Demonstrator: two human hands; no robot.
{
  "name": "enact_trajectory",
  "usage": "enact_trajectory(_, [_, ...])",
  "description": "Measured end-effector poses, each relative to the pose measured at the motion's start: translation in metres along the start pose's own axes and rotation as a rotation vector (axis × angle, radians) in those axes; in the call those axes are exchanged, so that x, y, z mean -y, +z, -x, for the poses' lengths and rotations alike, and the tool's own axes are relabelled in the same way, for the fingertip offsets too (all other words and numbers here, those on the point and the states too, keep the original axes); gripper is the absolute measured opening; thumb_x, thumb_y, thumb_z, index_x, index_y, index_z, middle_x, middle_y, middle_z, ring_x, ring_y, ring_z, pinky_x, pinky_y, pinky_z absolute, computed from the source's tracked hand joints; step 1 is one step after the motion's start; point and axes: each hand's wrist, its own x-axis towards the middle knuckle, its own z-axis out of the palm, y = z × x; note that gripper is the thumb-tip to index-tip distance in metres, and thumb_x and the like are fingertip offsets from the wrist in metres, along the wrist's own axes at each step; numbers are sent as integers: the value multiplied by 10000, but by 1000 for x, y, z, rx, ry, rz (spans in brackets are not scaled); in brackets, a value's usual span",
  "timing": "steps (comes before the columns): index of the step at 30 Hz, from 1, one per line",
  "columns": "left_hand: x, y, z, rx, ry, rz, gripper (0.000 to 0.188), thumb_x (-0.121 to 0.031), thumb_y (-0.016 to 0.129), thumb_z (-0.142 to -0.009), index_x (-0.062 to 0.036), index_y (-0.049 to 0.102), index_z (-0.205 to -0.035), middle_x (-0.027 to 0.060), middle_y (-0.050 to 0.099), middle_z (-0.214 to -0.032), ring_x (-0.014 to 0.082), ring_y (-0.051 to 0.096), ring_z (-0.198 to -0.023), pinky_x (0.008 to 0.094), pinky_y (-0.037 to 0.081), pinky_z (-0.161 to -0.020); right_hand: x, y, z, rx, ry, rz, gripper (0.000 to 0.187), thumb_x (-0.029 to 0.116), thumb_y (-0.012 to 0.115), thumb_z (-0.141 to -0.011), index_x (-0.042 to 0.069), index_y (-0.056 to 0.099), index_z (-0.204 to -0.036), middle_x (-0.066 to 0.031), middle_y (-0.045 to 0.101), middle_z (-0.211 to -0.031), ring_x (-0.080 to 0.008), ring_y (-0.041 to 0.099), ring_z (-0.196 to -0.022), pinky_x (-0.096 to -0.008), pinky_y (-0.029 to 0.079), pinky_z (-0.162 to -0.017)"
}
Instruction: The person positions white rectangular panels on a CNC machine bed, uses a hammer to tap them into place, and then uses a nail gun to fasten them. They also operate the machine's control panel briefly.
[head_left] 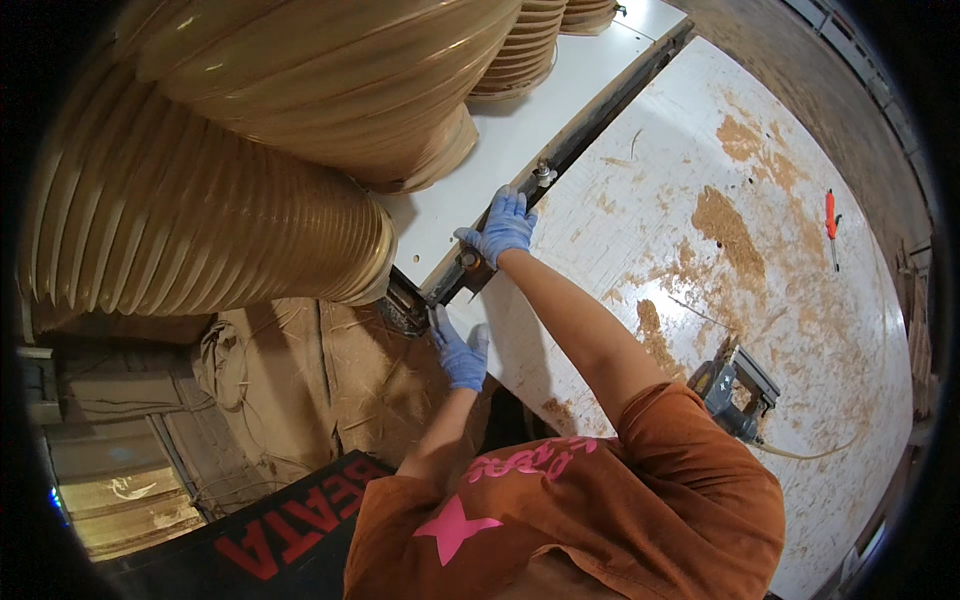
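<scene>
Both my hands wear light blue gloves. My right hand [505,228] lies over a dark metal rail [455,280], thumb stretched out to the left and fingers pointing away from me. A small metal fitting [544,172] stands on the rail just past those fingertips. At the rail's near end, my left hand [462,356] has its fingers extended upward and its thumb apart, with the fingertips at the corner of the rail. No object shows in either hand. Beside the rail is a roundish brownish part [469,260], partly hidden by my right hand.
Large ribbed tan hoses [220,210] rise from a white panel [520,110] on the left. On the right, a white tabletop [600,250] carries sawdust [728,235], a pneumatic nailer [735,392] with its air hose, and a red-handled screwdriver [831,222]. Brown fabric [350,380] hangs below the hoses.
</scene>
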Motion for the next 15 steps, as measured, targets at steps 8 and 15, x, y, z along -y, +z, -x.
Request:
enact_trajectory(8, [-15, 5, 41, 167, 69, -116, 725, -380, 657, -859, -59, 364, -1438, 265, 102, -1558, 456, 316, -1351, 472, 337, -1074, -2, 6, -3, -14, -14, 24, 1231, 718, 684, -652, -27, 169, -1485, -197, 218, -1545, -343, 171, -1447, -553, 125, -1155])
enact_trajectory(15, [-12, 5, 43, 161, 90, -127, 737, -416, 646, -863, -69, 357, -1444, 260, 104, -1559, 460, 312, -1349, 476, 353, -1062, 0, 1, -1, 16, -9, 25, 1233, 743, 653, -662, -29, 164, -1490, -205, 217, -1549, -351, 168, -1451, -551, 103, -1161])
